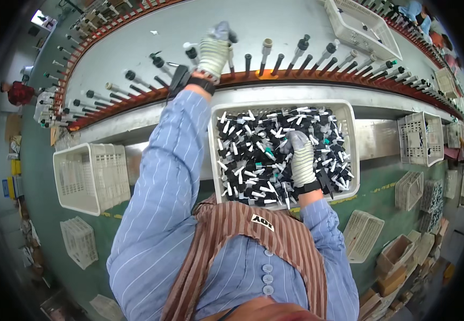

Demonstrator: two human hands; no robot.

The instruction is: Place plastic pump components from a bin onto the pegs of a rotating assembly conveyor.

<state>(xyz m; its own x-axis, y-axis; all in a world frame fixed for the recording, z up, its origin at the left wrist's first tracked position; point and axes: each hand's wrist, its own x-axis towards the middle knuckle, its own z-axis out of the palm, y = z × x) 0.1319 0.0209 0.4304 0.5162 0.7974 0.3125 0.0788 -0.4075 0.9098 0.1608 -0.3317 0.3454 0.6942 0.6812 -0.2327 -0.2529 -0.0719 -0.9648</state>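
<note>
My left hand (216, 51), in a striped knit glove, reaches over the row of upright rods along the orange-brown rail (178, 84). Its fingers are curled together at a dark piece beside the rods; how much of it they hold is hidden. My right hand (302, 160), gloved the same way, is down among small plastic parts (253, 155), black with white stems, a few green or grey. Those fingers bend into the pile, and their tips are partly hidden. A white plastic crate (356, 155) holds the parts right in front of my body.
Rods (266, 51) with black, white or beige tops follow the curved rail. Beyond it lies a grey metal table (253, 21) with another white crate (344, 27). White crates (93, 176) stand at left and right. Cardboard boxes (395, 254) lie lower right. Other people (20, 93) are farther off.
</note>
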